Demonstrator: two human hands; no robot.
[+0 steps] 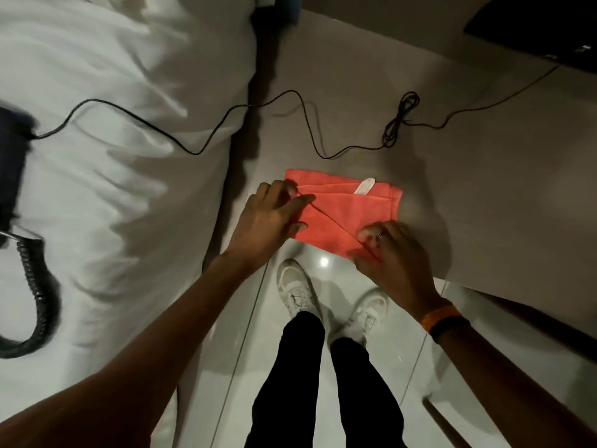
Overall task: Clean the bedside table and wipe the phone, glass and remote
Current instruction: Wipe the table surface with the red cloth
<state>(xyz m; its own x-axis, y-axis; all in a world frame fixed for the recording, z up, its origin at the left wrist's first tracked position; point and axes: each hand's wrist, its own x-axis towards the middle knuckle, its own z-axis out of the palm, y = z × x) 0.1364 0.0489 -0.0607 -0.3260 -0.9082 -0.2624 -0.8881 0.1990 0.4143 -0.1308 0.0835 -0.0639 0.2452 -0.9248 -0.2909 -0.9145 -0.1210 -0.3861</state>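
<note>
A folded red cloth (342, 208) with a white label lies flat at the near edge of the pale bedside table (484, 189). My left hand (268, 224) rests with spread fingers on the cloth's left end. My right hand (391, 253) pinches the cloth's near right corner at the table edge. The dark phone (11, 163) lies on the white bed at the far left, blurred, with its coiled cord (38, 292) trailing down. No glass or remote shows.
A thin black cable (290, 105) runs from the phone across the bed (129, 92) and the table, with a bundled loop (399, 121). A dark object (542, 27) sits at the table's far right corner. My shoes (297, 289) stand on glossy floor tiles below.
</note>
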